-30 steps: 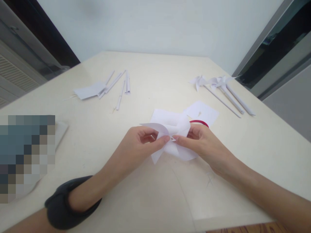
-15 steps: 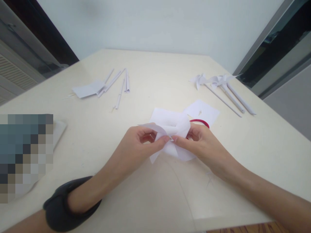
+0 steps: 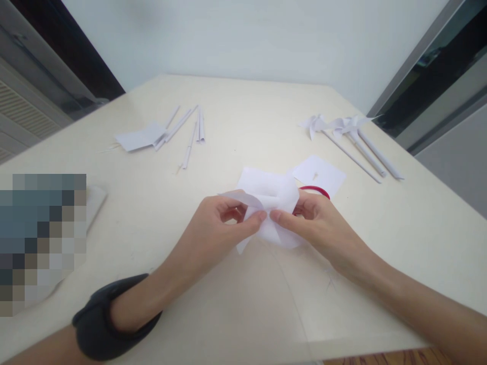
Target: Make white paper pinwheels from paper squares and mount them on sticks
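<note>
A white paper pinwheel (image 3: 279, 195) with curled blades is held up over the table's front middle. My left hand (image 3: 224, 223) is closed on its left side, the thumb pressed near the centre. On the other side my right hand (image 3: 310, 215) pinches the paper, its thumb tip close to the left one. The fingers behind the sheet are partly hidden. Just beyond my right hand shows a red loop (image 3: 315, 190), which looks like a scissors handle. Under it lies a flat white paper sheet (image 3: 323, 172) with a small pale piece on top.
Paper pinwheels on sticks (image 3: 353, 132) lie at the back right of the table (image 3: 243, 121). Several rolled paper sticks (image 3: 190, 129) and a folded paper piece (image 3: 139, 138) are at the back left. A blurred-out object (image 3: 41, 243) occupies the left edge.
Both thumbs have shifted slightly at the pinwheel's centre, and the small white tip between them no longer shows clearly. The whole view has moved a little.
</note>
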A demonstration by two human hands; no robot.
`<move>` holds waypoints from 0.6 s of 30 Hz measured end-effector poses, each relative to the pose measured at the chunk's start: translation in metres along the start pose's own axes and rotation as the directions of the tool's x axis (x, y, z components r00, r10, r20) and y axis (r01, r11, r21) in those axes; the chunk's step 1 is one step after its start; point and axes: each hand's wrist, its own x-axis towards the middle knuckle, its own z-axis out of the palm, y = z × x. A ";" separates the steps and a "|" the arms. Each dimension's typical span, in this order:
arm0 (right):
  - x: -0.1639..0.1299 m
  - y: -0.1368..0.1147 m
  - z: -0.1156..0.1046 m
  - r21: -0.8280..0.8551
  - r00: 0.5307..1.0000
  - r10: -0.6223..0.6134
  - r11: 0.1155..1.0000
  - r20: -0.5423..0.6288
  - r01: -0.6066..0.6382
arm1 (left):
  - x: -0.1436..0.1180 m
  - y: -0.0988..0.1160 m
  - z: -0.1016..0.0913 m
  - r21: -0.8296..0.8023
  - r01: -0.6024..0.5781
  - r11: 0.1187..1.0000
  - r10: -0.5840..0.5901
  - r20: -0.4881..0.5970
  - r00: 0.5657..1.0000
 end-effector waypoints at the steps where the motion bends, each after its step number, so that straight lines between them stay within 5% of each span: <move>1: 0.000 0.000 0.000 0.018 1.000 0.003 1.000 0.008 -0.004 | 0.000 0.000 0.000 -0.011 0.015 1.000 -0.015 0.000 1.000; 8: -0.001 -0.002 -0.003 0.130 0.996 0.043 0.990 0.074 -0.052 | 0.001 0.000 -0.001 -0.136 0.098 0.986 -0.090 0.058 0.994; 18: 0.002 -0.006 -0.011 0.025 0.983 0.080 0.996 0.165 -0.085 | 0.004 0.001 -0.009 -0.124 0.155 0.980 -0.140 0.121 0.983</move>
